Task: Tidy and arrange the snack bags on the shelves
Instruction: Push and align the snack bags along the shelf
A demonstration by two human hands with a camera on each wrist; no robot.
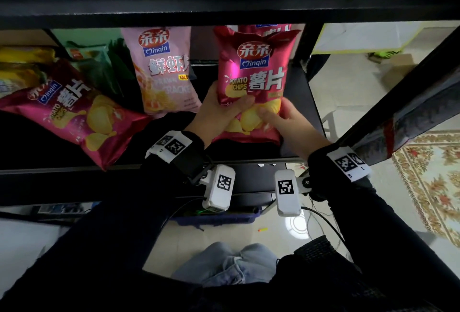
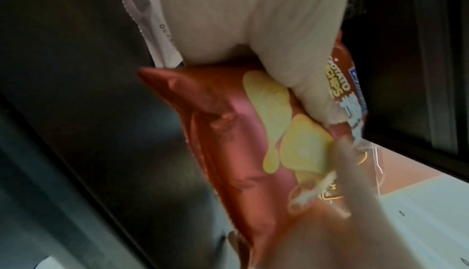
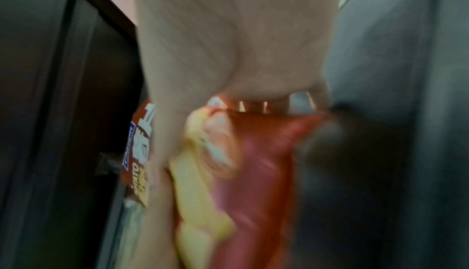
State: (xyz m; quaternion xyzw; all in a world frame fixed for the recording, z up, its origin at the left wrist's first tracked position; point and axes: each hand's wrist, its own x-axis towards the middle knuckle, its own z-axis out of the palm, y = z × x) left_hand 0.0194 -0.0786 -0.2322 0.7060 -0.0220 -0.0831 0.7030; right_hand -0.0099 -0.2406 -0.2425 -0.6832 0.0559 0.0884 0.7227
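Between both hands' curled fingers [image 1: 245, 102], the red chip bag [image 1: 254, 75] stands gripped upright.

The red chip bag [image 1: 251, 82] in the middle of the frame is glossy foil-like film, creased and catching light. The pale pink bag [image 1: 164, 70] left of it looks smoother, less shiny. The shelf [image 1: 293, 92] is dark and matt. The floor [image 1: 348, 92] at right is polished tile; the rug [image 1: 433, 187] is patterned cloth.

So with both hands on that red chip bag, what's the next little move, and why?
Probably set the red potato chip bag upright at the back of the shelf. The left hand and right hand grip its lower half, and a matching bag stands just behind it.
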